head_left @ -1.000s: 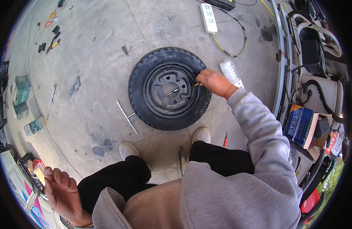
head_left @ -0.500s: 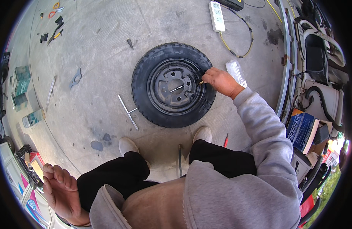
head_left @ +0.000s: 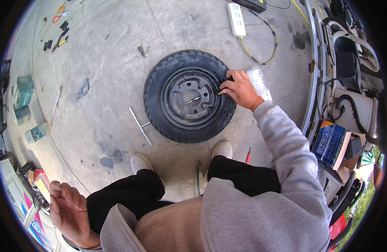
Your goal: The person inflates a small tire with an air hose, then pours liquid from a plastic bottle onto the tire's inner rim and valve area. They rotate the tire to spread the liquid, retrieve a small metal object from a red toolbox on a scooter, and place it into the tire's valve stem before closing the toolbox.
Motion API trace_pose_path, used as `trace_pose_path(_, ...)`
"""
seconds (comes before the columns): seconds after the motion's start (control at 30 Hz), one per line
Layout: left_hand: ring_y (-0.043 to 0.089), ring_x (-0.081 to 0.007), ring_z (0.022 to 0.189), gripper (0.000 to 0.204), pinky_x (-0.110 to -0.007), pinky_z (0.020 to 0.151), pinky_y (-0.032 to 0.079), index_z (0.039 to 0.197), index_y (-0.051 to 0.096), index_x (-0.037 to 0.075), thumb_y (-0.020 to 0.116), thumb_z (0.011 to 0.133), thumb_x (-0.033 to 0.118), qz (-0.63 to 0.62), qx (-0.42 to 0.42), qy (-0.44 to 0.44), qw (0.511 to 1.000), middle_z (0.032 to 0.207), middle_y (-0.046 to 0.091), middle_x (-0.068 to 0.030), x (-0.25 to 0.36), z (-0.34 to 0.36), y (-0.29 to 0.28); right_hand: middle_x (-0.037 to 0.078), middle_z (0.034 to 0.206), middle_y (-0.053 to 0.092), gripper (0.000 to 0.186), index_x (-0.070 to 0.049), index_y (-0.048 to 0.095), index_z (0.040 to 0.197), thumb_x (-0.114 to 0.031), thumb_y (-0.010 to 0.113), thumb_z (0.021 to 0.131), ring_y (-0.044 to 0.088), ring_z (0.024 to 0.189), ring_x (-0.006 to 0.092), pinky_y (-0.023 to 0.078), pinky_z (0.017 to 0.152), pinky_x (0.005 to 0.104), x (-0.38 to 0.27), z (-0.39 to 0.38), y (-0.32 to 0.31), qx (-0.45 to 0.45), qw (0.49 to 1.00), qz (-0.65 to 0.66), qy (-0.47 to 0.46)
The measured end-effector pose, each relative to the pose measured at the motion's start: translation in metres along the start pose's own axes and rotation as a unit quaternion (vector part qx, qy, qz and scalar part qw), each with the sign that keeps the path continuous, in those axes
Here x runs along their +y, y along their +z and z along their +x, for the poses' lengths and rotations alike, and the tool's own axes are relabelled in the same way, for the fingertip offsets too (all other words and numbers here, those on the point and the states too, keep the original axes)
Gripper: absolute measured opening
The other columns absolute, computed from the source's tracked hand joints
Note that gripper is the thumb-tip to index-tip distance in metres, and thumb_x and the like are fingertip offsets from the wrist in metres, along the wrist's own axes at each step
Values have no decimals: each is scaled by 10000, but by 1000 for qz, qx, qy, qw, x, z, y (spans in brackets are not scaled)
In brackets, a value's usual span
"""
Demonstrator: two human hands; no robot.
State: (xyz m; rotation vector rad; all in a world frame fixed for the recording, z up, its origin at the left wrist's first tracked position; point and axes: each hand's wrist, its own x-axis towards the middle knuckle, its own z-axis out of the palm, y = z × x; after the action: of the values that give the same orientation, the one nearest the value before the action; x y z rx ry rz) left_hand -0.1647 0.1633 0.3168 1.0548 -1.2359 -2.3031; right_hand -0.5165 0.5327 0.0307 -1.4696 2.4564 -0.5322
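A small black tyre [head_left: 157,90] on a dark steel wheel [head_left: 189,98] lies flat on the concrete floor in front of my feet. My right hand [head_left: 239,88] rests on the tyre's right side, fingers closed on a thin tool whose tip pokes toward the rim edge. What kind of tool it is I cannot tell. My left hand [head_left: 69,212] hangs at the lower left beside my leg, fingers loosely spread, holding nothing. My black trousers and grey sleeve fill the lower picture.
A metal T-handle wrench [head_left: 141,126] lies left of the tyre. A clear plastic bottle [head_left: 258,82] lies right of it. A white power strip [head_left: 236,13] with a yellow cable sits beyond. A red screwdriver [head_left: 247,155] lies by my right shoe. Boxes, tools and clutter line both sides.
My right hand has stayed on the tyre's right side, shifting slightly along the rim. My head view has drifted a little. My left hand has not moved.
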Motion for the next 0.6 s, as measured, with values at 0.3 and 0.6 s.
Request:
trace_pose_path(0.3, 407, -134, 701, 312, -264, 600, 376, 1250, 456, 11, 483, 1051, 250, 4, 0, -3, 1000, 898, 451, -73, -2, 3, 3, 320, 1423, 427, 829, 61, 284, 1503, -393, 680, 933, 427, 1336, 430, 342, 1134, 435, -13, -12, 60, 129, 929, 208, 278)
trace_pose_path(0.6, 401, -131, 694, 308, -264, 593, 368, 1246, 453, 7, 486, 1052, 244, 5, -5, 0, 1000, 888, 445, -70, -3, 1, 6, 297, 1429, 445, 813, 46, 330, 1468, -388, 719, 901, 433, 1351, 376, 328, 1136, 413, -2, -7, 52, 111, 843, 399, 344)
